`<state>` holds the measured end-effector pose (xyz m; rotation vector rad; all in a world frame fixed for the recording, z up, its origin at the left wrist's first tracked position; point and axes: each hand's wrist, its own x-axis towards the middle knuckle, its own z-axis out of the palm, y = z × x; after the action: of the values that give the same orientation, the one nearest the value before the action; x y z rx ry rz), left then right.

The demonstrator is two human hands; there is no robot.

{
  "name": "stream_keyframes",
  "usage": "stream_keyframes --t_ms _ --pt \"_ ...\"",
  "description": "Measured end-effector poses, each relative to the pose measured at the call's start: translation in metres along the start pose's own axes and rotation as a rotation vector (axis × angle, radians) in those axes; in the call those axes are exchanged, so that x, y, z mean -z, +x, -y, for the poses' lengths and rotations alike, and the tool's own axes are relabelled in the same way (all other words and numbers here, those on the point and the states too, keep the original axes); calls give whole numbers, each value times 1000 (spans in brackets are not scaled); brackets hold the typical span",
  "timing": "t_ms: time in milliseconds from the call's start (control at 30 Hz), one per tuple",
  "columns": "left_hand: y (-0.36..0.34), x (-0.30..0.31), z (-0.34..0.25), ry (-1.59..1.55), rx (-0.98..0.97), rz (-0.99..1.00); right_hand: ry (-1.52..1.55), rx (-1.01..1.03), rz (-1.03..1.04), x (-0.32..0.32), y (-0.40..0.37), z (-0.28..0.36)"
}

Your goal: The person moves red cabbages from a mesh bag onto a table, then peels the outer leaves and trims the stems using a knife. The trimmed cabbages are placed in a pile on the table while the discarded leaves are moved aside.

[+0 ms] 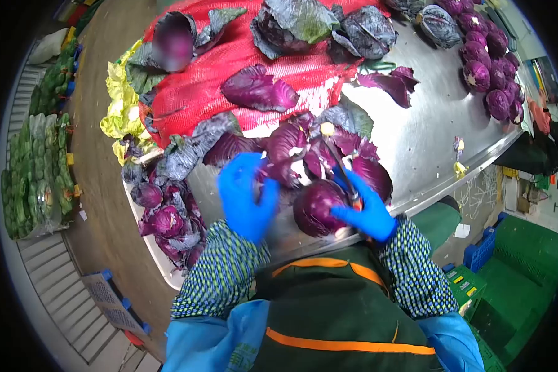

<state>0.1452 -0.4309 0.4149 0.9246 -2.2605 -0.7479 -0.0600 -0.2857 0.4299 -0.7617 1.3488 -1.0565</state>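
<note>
My right hand (369, 214), in a blue glove, is closed around a knife (346, 177), its dark blade pointing up and away. The fingers of that hand also rest against a trimmed red cabbage (316, 209) at the table's near edge. My left hand (248, 197), also gloved in blue, is slightly blurred, with thumb and fingers apart and nothing seen between them. It hovers left of the cabbage, beside loose purple leaves (288, 146). A small pale round piece, perhaps a cut stem (327, 129), shows at the blade's far end.
A red mesh sack (192, 93) lies across the metal table (428, 136), with untrimmed cabbages (297, 28) on it. Trimmed cabbages (493, 68) are piled at the far right. A white bin (158, 257) of leaves stands left; green crates (521, 273) are at the lower right.
</note>
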Motion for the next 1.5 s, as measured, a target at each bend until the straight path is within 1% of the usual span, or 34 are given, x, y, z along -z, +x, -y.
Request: stream_keyframes --t_ms 33,67,100,133,167,200,267,300,333,400,433,500,600,667,700,767,800,867,900,967,1000,1067,1100,1133,1167,1200,1233,1267,1300,1333,1400,1433,1500 --pt "0 3 -30 -169 -117 178 257 -13 -76 -4 5 2" --pt "-5 5 -63 -112 -171 388 343 -47 -128 -3 13 7" --pt "-21 -11 -71 -41 -24 563 260 -22 -212 -1 17 10" --pt "-29 -28 -58 -10 -56 488 181 15 -299 1 21 13" --pt "-30 -35 -60 -83 47 415 4 47 -438 -1 19 19" --pt "-29 -39 -61 -163 145 353 172 63 -465 -1 6 19" --pt "-19 -41 -63 -221 260 334 -185 71 -393 -1 -25 27" --pt "-17 -44 -63 -194 273 325 -424 189 -357 -5 -35 24" --pt "-15 -44 -66 -171 283 335 -672 276 -366 -10 -41 23" --pt "-12 -45 -62 -194 251 337 -820 150 -353 -18 -51 9" --pt "-11 -45 -60 -195 250 337 -749 237 -426 -20 -50 0" --pt "-13 -45 -57 -232 297 336 -753 237 -423 -20 -49 -12" --pt "-14 -48 -55 -213 269 316 -743 244 -438 -25 -45 -14" --pt "-13 -45 -61 -174 254 314 -742 180 -425 -24 -40 -13" --pt "-12 -45 -64 -135 241 307 -744 180 -428 -18 -34 -14" --pt "-13 -48 -67 -122 233 296 -590 253 -499 -2 -12 -18" --pt "-14 -48 -67 -104 230 283 -382 120 -526 8 -1 -17" --pt "-16 -47 -60 -138 232 261 -191 145 -471 8 2 -18" --pt "-18 -45 -57 -150 203 274 -191 150 -469 5 4 -24" --pt "-21 -40 -53 -170 165 272 -289 113 -510 -3 8 -41" --pt "-23 -36 -43 -165 168 266 -288 117 -503 2 10 -35" --pt "-27 -24 -18 -748 439 415 244 -380 -497 21 21 -18" --pt "-31 -19 -17 -856 402 339 289 -343 -537 25 27 -21" --pt "-32 -11 -23 -967 474 318 255 -322 -493 22 29 -9" --pt "-34 -8 -34 -977 413 219 358 -301 -529 16 24 4" --pt "-35 -5 -48 -986 358 118 459 -287 -565 3 18 32" --pt "-30 0 -57 -984 364 117 658 -273 -466 -5 8 31" --pt "-20 3 -65 -878 250 96 850 -244 -361 -13 -3 30" --pt "-14 4 -68 -772 134 73 927 -243 -96 -16 -9 29" --pt "-15 -1 -64 -672 116 71 819 -250 -41 -21 -13 28" --pt "-6 5 -67 -544 119 117 623 -187 -65 -16 -15 31" --pt "3 13 -70 -548 123 113 618 -192 -65 -14 -17 33" --pt "23 28 -72 -176 -328 172 480 -181 -92 -12 -23 37"
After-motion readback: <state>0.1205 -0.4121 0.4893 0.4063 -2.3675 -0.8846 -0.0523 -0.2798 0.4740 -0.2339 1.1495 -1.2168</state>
